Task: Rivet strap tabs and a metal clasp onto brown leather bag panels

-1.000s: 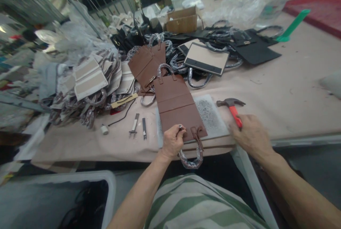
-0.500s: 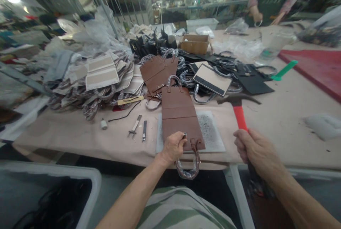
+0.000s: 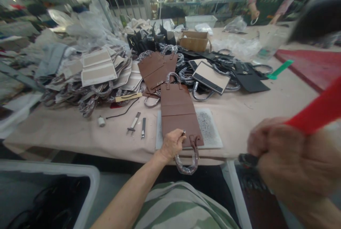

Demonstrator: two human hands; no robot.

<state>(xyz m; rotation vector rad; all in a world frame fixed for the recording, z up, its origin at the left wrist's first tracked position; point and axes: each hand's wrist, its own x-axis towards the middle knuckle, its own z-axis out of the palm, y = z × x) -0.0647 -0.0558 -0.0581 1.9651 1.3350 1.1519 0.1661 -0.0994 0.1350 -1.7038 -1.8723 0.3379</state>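
My left hand [image 3: 172, 145] is closed around a small metal punch [image 3: 183, 132], its shiny end showing above the fingers. It rests on a brown leather bag panel [image 3: 178, 104], flat on a pale speckled slab [image 3: 209, 127] at the table's front edge. One plastic-wrapped handle [image 3: 187, 168] of the panel hangs over that edge, while the other lies toward the back. Raised close to the camera at the right, my right hand [image 3: 295, 161] grips a hammer by its red shaft [image 3: 319, 110]. The dark hammer head [image 3: 318, 17] is blurred at the upper right.
Left of the slab lie a divider-like metal tool [image 3: 133, 124], a slim clipper-like tool [image 3: 143, 128] and a small white bottle [image 3: 101, 121]. Behind are piled beige panels [image 3: 98, 67] and black panels [image 3: 250, 78]. A co-worker's hand [image 3: 254, 12] shows far right; bins [image 3: 96, 183] stand below.
My right hand has lifted the hammer up and toward the camera, from beside the slab to the far right. My left hand stays on the brown panel with the punch.
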